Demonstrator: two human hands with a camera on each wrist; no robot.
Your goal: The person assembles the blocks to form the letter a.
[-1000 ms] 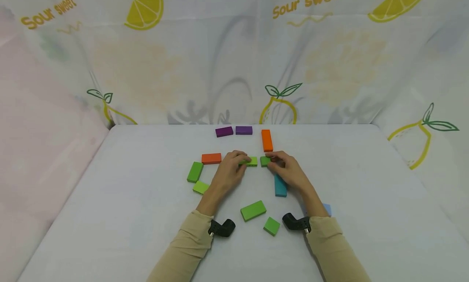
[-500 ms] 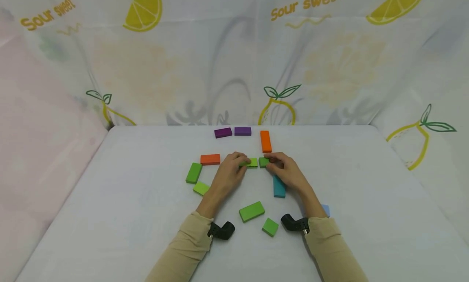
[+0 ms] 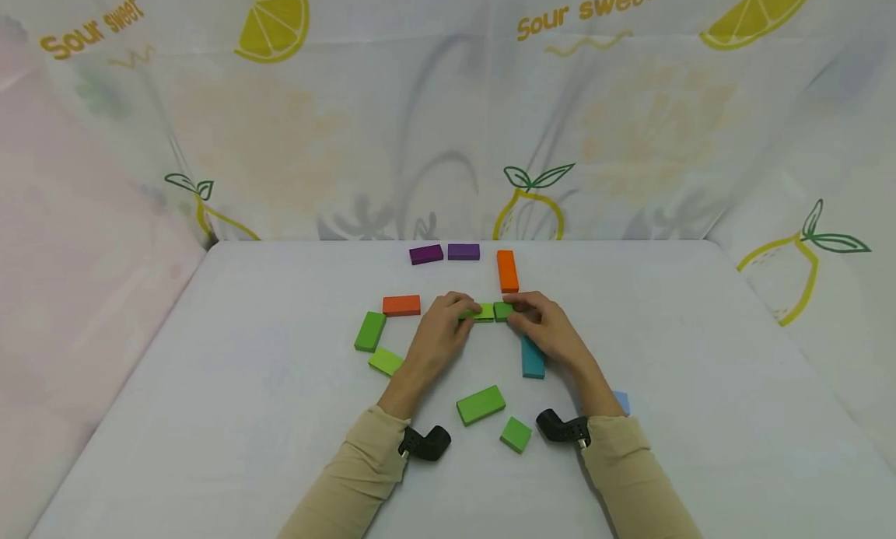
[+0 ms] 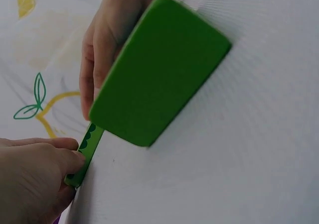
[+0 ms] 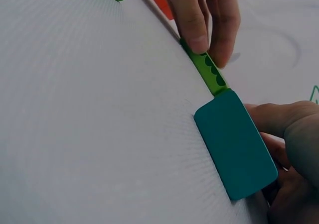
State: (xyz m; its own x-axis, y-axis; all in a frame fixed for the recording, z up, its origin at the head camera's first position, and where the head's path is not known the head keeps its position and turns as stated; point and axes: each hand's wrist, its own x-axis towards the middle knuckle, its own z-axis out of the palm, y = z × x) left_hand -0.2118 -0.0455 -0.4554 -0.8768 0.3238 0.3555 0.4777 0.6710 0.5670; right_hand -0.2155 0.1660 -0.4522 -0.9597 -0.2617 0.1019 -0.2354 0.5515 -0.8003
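Note:
My left hand [image 3: 442,325] pinches a light green block [image 3: 486,312] lying flat on the white table. Dark scallops mark that block's side in the left wrist view. Facing it, my right hand [image 3: 546,325] holds a small green block [image 3: 502,312] between thumb and fingers. The two blocks meet end to end, their ends right against each other in the head view. Just in front of the right hand lies a teal block [image 5: 235,144], which hides much of that hand's grip in the right wrist view. A larger green block [image 4: 162,72] fills the middle of the left wrist view.
Behind the hands lie an orange block [image 3: 507,271] and two purple blocks, one the violet block [image 3: 463,252]. To the left are a red-orange block [image 3: 401,306], a green block [image 3: 369,331] and a lime block [image 3: 385,361]. A green square block [image 3: 516,435] lies nearer the front.
My left hand has slid the light green block slightly right, closing the narrow gap to the small green block. The right hand stays nearly still.

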